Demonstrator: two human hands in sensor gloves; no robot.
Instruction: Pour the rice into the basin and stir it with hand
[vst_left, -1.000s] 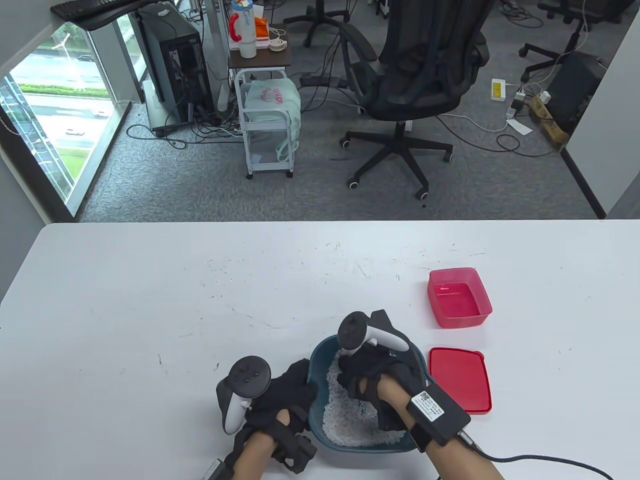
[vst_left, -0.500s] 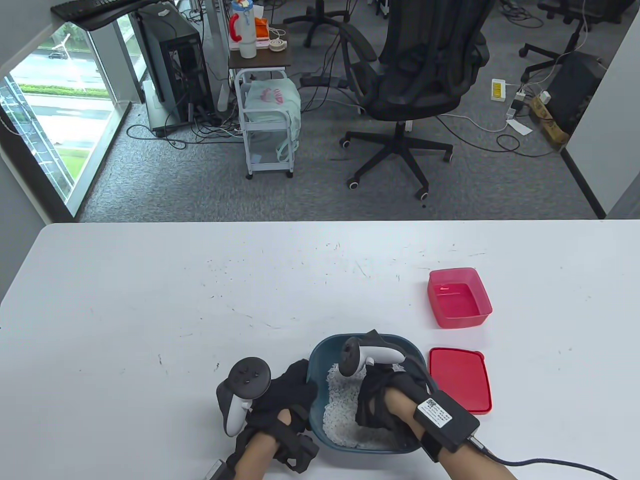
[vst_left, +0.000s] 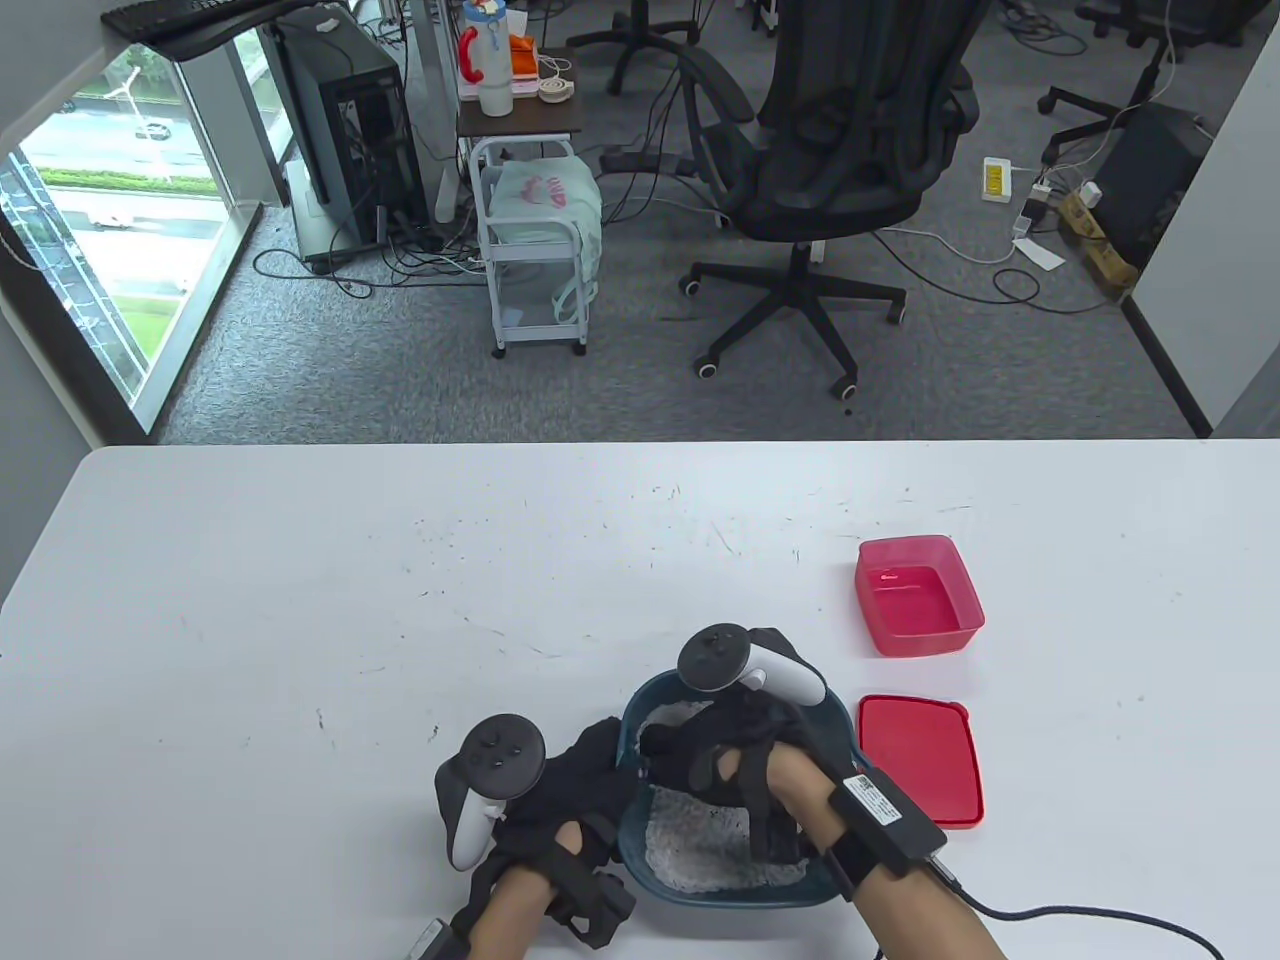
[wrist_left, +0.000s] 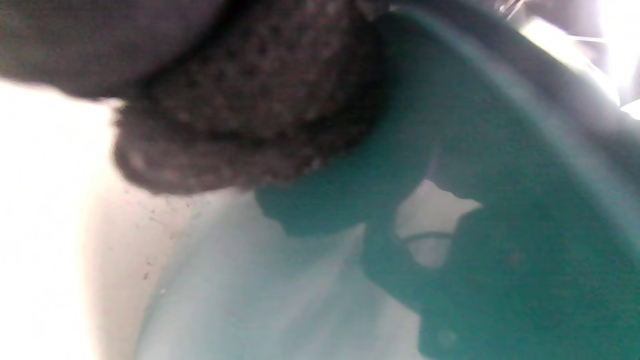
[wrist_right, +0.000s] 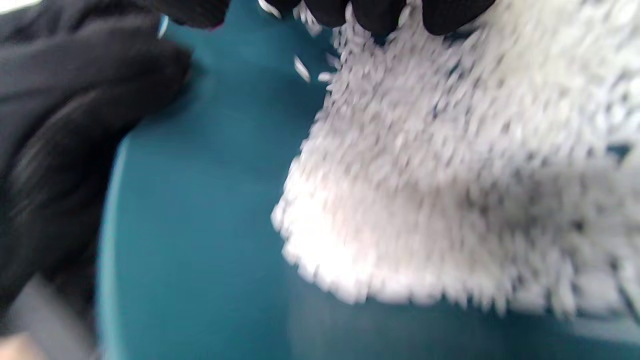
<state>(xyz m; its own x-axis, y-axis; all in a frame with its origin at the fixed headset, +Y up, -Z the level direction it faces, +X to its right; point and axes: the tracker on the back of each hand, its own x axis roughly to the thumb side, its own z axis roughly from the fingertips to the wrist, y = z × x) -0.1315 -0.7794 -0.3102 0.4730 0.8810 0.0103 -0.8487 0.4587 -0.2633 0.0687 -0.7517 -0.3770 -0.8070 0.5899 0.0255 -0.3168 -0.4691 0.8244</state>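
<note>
Your right hand has swung back toward the basin's far-left side, fingers loosely curled in the rice, fingertips hidden. Your left hand holds the rim, its fingers hard to make out.

Nothing here can be read. The white printed label on the black box strapped to my right wrist carries a code square and lines of small print (too fine to make out in the table view).
</note>
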